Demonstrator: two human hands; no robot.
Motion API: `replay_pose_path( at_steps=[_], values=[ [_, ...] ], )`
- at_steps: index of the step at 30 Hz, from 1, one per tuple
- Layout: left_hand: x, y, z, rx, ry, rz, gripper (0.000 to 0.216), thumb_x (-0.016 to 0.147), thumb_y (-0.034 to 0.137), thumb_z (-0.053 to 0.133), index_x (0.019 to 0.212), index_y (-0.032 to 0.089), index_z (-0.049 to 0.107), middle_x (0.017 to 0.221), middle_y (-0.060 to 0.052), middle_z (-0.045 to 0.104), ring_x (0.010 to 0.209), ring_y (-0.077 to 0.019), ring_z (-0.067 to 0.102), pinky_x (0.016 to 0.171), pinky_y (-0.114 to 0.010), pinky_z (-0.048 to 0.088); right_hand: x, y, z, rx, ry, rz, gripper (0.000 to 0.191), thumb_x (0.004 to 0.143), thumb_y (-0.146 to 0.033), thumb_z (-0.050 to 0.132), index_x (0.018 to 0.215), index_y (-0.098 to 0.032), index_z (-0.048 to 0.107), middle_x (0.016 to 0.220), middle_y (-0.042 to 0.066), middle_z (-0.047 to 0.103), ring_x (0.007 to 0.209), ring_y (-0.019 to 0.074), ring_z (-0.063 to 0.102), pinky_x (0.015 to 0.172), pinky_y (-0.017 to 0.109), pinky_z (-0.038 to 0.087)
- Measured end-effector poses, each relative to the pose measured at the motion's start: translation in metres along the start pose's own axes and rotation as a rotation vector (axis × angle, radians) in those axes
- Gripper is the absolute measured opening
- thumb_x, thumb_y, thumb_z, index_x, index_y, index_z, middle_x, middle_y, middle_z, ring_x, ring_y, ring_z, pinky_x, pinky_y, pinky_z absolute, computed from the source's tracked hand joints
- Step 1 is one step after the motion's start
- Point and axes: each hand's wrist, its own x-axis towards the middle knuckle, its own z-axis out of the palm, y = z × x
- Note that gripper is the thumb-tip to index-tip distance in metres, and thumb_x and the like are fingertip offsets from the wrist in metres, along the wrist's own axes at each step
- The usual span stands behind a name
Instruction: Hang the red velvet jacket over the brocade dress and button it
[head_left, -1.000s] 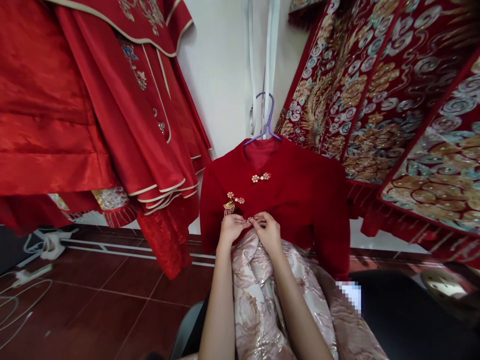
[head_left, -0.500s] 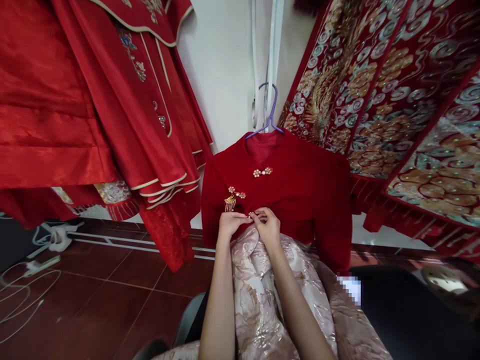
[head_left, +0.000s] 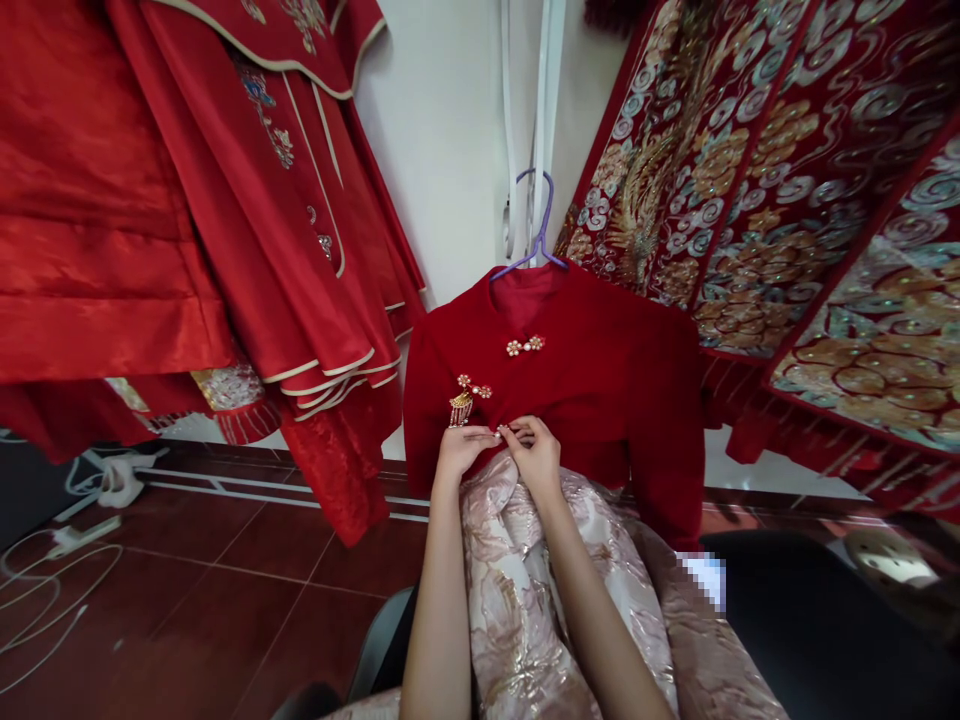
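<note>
A red velvet jacket hangs in front of me on a purple hanger. Gold-and-pearl flower clasps sit at its neck, with a second flower clasp and a gold fan-shaped tassel ornament lower on the left. Both hands meet at the jacket's lower front edge. My left hand is closed, its fingertips pinching the edge. Opposite it, my right hand pinches the same spot. Tiny pale bits show between the fingertips, too small to name. Shiny pink-and-silver brocade fabric lies beneath my forearms.
Red garments with pale piping hang at the left, heavily embroidered red garments at the right. A white rack rail runs low along the floor. White cables lie at the lower left. A black seat stands at the lower right.
The view has shifted very slightly. Both hands stay pinched at the same place on the jacket, with no clear movement.
</note>
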Motion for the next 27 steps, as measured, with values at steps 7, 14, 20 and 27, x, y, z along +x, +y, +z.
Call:
replay_pose_path(
  at_steps=[7,14,20,27],
  values=[
    [-0.005,0.015,-0.007,-0.029,0.021,-0.016,0.033,0.051,0.017,0.083,0.082,0.012,0.070,0.071,-0.006,0.072,0.064,-0.0140,0.065,0.061,-0.024,0.052,0.004,-0.020,-0.024,0.106,-0.042,0.060,0.022,0.072,-0.038,0.066,0.076,-0.020,0.056,0.071,0.001,0.059,0.062,0.0131,0.057,0.059,0.024,0.049],
    [-0.013,0.030,-0.029,0.028,0.051,0.094,0.017,0.065,0.024,0.073,0.080,0.014,0.073,0.078,-0.006,0.073,0.070,-0.0133,0.065,0.064,-0.023,0.051,0.013,-0.057,-0.064,0.388,0.020,0.042,0.027,0.077,-0.043,0.064,0.072,-0.019,0.052,0.065,-0.002,0.055,0.056,0.0102,0.053,0.057,0.023,0.047],
    [-0.011,0.022,-0.016,0.196,-0.058,0.118,0.011,0.066,0.013,0.072,0.076,0.014,0.072,0.080,-0.007,0.073,0.067,-0.0136,0.065,0.069,-0.025,0.052,0.011,-0.050,-0.054,0.291,-0.135,0.113,0.028,0.077,-0.045,0.064,0.072,-0.019,0.055,0.064,0.000,0.060,0.056,0.0123,0.056,0.054,0.024,0.048],
    [-0.014,0.021,-0.004,0.377,-0.072,0.180,0.010,0.068,0.018,0.073,0.077,0.014,0.071,0.080,-0.009,0.073,0.071,-0.0172,0.068,0.070,-0.026,0.052,0.007,-0.022,-0.038,0.044,-0.210,0.103,0.017,0.073,-0.035,0.060,0.082,-0.020,0.060,0.079,0.006,0.070,0.075,0.0200,0.067,0.066,0.032,0.056]
  ],
)
